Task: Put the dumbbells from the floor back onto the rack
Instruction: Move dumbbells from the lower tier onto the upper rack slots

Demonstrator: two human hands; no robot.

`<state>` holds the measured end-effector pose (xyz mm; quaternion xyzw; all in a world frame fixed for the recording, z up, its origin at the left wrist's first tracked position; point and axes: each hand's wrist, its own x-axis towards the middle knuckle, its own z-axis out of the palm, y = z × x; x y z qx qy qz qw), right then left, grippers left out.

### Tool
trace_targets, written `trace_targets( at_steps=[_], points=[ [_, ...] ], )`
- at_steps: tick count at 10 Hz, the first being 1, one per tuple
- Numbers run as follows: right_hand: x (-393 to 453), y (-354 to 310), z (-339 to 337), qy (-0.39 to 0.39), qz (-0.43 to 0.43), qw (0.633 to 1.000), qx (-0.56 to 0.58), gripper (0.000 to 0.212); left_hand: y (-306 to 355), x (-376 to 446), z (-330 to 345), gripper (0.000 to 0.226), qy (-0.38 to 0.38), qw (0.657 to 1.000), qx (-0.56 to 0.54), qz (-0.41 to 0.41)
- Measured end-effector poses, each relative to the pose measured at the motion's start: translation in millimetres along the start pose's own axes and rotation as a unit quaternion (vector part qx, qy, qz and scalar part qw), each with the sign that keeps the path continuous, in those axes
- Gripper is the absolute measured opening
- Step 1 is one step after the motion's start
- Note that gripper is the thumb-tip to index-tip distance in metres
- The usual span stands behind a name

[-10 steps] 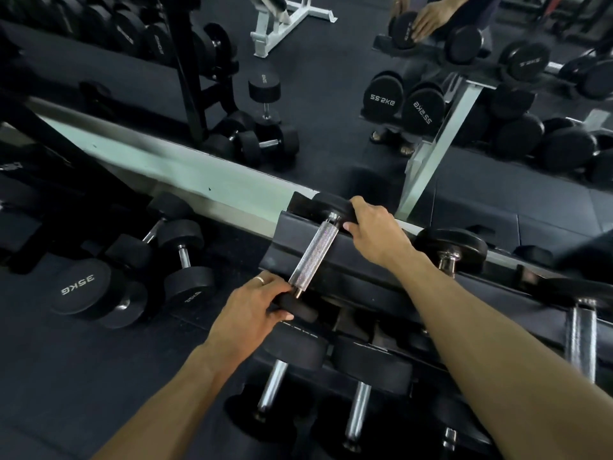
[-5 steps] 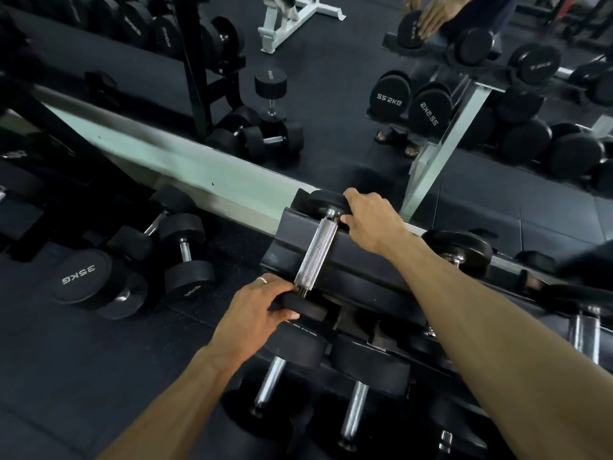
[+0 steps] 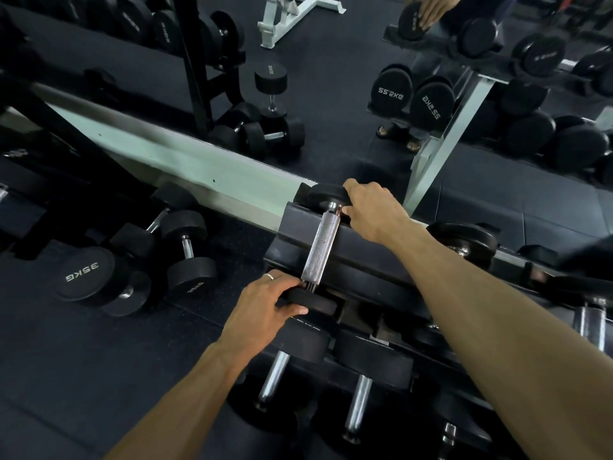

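Lying across the rack (image 3: 358, 240) top tier: small dumbbell (image 3: 321, 247) | left hand (image 3: 265, 303) fingers curled round near head | right hand (image 3: 374, 207) fingers curled over far head

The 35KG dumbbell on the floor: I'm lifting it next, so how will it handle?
The 35KG dumbbell will probably be very heavy for its size, going by its marking and thick heads. Its round heads suggest it may roll if pushed sideways. The short handle likely leaves room for one hand only, so use both fingers and legs.
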<state>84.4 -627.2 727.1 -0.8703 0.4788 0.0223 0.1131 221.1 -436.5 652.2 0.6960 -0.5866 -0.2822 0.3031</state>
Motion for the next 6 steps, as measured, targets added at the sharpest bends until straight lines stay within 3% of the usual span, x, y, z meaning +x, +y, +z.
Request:
trace_targets(
  at_steps=[5,6],
  points=[
    [-4,-4,0,-0.004,0.02,1.0,0.022,0.023,-5,5,-7,0.039,-0.022,0.999,0.02,0.013],
    [-28,-1,-7,0.015,0.022,0.997,0.074,0.041,-10,-1,-10,0.053,-0.019,0.999,0.036,0.002]
  ],
)
